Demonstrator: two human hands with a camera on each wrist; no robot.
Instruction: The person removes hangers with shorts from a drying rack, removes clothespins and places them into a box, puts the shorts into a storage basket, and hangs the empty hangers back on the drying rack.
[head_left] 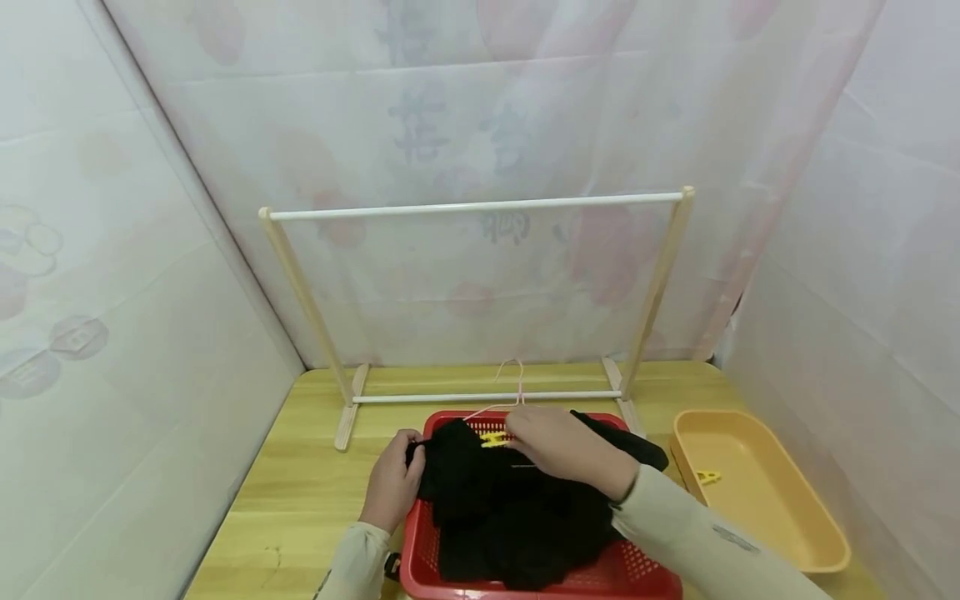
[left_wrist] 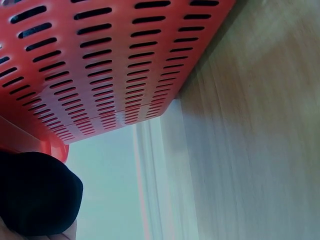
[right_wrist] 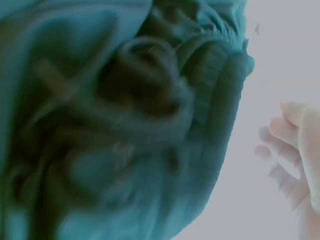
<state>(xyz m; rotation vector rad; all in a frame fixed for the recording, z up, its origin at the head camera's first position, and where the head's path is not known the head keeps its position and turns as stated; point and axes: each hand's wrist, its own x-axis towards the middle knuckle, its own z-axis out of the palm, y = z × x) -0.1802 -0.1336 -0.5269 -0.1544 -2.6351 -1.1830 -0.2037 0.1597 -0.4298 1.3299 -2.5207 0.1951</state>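
Note:
A black garment (head_left: 517, 517), its kind hard to tell, lies bunched over the red basket (head_left: 420, 542). My left hand (head_left: 393, 479) grips its left end at the basket's rim; in the left wrist view, dark cloth (left_wrist: 42, 195) covers most of that hand. Above the garment, my right hand (head_left: 558, 442) pinches a yellow clip (head_left: 493, 439), whose open end points left. A pink hanger (head_left: 520, 387) rises behind the cloth, its lower part hidden. The right wrist view has a gathered, ribbed band (right_wrist: 215, 100) of the garment, blurred, beside my fingers (right_wrist: 285, 132).
A wooden rack with a white top rail (head_left: 480, 206) stands behind the basket on the wood-grain table (head_left: 277, 500). To the right is a yellow tray (head_left: 795, 508) holding another yellow clip (head_left: 707, 477). Pale curtains (head_left: 465, 125) enclose the back and sides.

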